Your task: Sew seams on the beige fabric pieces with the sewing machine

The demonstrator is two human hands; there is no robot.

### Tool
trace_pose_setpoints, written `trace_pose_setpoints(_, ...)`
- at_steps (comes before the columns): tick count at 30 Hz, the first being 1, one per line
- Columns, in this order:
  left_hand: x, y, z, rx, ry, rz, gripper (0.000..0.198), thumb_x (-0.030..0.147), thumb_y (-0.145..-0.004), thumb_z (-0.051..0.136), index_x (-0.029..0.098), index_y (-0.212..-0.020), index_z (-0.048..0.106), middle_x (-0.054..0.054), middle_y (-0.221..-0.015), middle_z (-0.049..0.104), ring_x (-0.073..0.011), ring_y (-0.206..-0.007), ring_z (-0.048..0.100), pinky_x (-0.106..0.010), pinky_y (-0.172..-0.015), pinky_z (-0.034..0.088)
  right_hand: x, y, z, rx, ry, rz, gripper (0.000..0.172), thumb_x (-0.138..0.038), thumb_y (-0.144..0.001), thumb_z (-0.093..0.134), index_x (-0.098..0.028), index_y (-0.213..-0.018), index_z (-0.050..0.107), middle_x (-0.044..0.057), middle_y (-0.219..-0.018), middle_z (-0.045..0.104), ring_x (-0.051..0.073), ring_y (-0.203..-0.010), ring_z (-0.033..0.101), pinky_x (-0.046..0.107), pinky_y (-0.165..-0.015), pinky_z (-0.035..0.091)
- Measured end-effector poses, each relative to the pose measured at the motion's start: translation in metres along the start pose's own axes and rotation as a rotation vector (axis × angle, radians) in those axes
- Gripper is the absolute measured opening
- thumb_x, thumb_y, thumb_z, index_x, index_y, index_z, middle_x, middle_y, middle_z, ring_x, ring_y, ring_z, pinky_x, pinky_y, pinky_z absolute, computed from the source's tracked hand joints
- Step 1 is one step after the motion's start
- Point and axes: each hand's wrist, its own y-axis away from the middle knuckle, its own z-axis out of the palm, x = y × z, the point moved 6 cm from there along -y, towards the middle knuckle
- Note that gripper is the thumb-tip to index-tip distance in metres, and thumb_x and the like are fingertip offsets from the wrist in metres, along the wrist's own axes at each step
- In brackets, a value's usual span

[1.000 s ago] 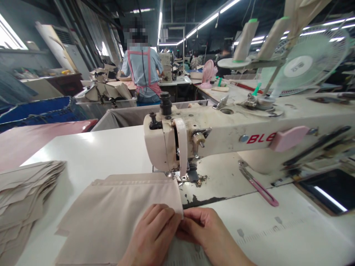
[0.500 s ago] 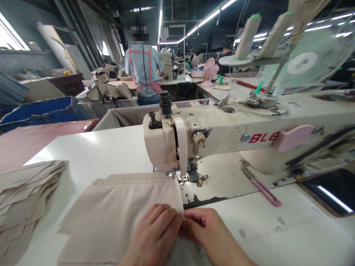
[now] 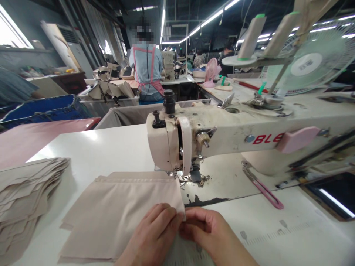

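A beige fabric piece (image 3: 111,210) lies on the white table, its top right corner under the presser foot of the sewing machine (image 3: 169,144). A stitched or folded band runs along its upper edge. My left hand (image 3: 156,229) rests on the fabric near its right edge, fingers bent and gripping it there. My right hand (image 3: 206,227) pinches that same edge between thumb and forefinger, close beside the left fingertips. The other right fingers curl under, partly hidden. Right of the needle area lie pink-handled thread snips (image 3: 263,190), untouched.
Stacked beige fabric pieces (image 3: 24,199) lie at the left. Behind are a blue bin (image 3: 41,111) and pink sheet material (image 3: 50,136). Thread cones (image 3: 252,37) and a large fan (image 3: 307,62) stand right. A person (image 3: 146,70) in a pink-strapped apron faces away. A dark-screened device (image 3: 332,195) lies right.
The view has shifted slightly, so the scene sits a little further right. Both hands keep their hold at the fabric's right edge; the fabric has hardly moved under the machine.
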Motion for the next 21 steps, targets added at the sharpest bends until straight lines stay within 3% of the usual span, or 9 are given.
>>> trace_pose_setpoints(3,0.007,0.005,0.001,-0.042,-0.024,0.139,0.025,0.016,-0.100,0.034,0.015,-0.089,0.057,-0.005,-0.075,0.063,-0.0151,-0.069,0.057,-0.024,-0.064,0.049,-0.028,0.001,-0.009,0.108,0.643,-0.566,0.023,-0.011,-0.084,0.057,-0.018,-0.104,0.065,0.011,-0.112,0.064,0.023,-0.105,0.061,0.036,-0.090,0.052)
trace_pose_setpoints(4,0.005,0.006,0.002,-0.081,0.007,0.146,0.025,0.015,-0.100,0.032,0.015,-0.089,0.056,-0.005,-0.076,0.063,-0.0153,-0.069,0.056,-0.024,-0.064,0.048,-0.034,0.003,-0.004,0.071,0.810,-0.749,0.019,-0.010,-0.088,0.055,-0.017,-0.103,0.064,0.011,-0.111,0.065,0.023,-0.107,0.059,0.037,-0.094,0.050)
trace_pose_setpoints(6,-0.009,0.005,0.004,-0.154,0.079,0.037,0.024,0.015,-0.099,0.034,0.017,-0.086,0.053,-0.003,-0.075,0.061,-0.0149,-0.069,0.054,-0.024,-0.062,0.046,-0.038,0.003,0.006,-0.094,1.003,-0.966,0.016,-0.012,-0.094,0.049,-0.014,-0.095,0.065,0.009,-0.097,0.070,0.021,-0.099,0.062,0.034,-0.092,0.050)
trace_pose_setpoints(9,-0.039,-0.002,0.005,-0.239,-0.030,-0.110,0.014,0.017,-0.095,0.043,0.017,-0.098,0.057,-0.005,-0.092,0.062,-0.0195,-0.085,0.055,-0.030,-0.074,0.048,-0.037,-0.003,0.011,-0.221,1.067,-1.029,0.024,-0.014,-0.098,0.043,-0.014,-0.090,0.066,0.008,-0.083,0.071,0.018,-0.083,0.065,0.029,-0.081,0.054)
trace_pose_setpoints(13,-0.063,-0.014,0.008,-0.365,-0.173,-0.132,0.028,0.014,-0.092,0.046,0.015,-0.119,0.054,-0.008,-0.112,0.060,-0.0236,-0.102,0.052,-0.036,-0.090,0.048,-0.038,-0.004,0.015,-0.224,1.085,-1.065,0.030,-0.013,-0.099,0.036,-0.014,-0.095,0.066,0.009,-0.083,0.072,0.018,-0.083,0.066,0.028,-0.080,0.054)
trace_pose_setpoints(16,-0.071,-0.019,0.011,-0.406,-0.185,-0.164,0.022,0.014,-0.092,0.045,0.015,-0.110,0.058,-0.007,-0.110,0.059,-0.0232,-0.101,0.053,-0.036,-0.089,0.049,-0.040,-0.008,0.016,-0.186,1.080,-1.092,0.033,-0.014,-0.100,0.035,-0.013,-0.093,0.067,0.009,-0.080,0.073,0.018,-0.079,0.068,0.027,-0.079,0.055)
trace_pose_setpoints(21,-0.082,-0.025,0.017,-0.348,-0.252,-0.166,0.013,0.014,-0.090,0.048,0.016,-0.090,0.061,-0.006,-0.098,0.060,-0.0231,-0.098,0.053,-0.036,-0.086,0.049,-0.042,-0.022,0.012,-0.152,1.086,-1.051,0.034,-0.016,-0.100,0.035,-0.012,-0.092,0.067,0.009,-0.085,0.073,0.018,-0.084,0.069,0.026,-0.085,0.055)
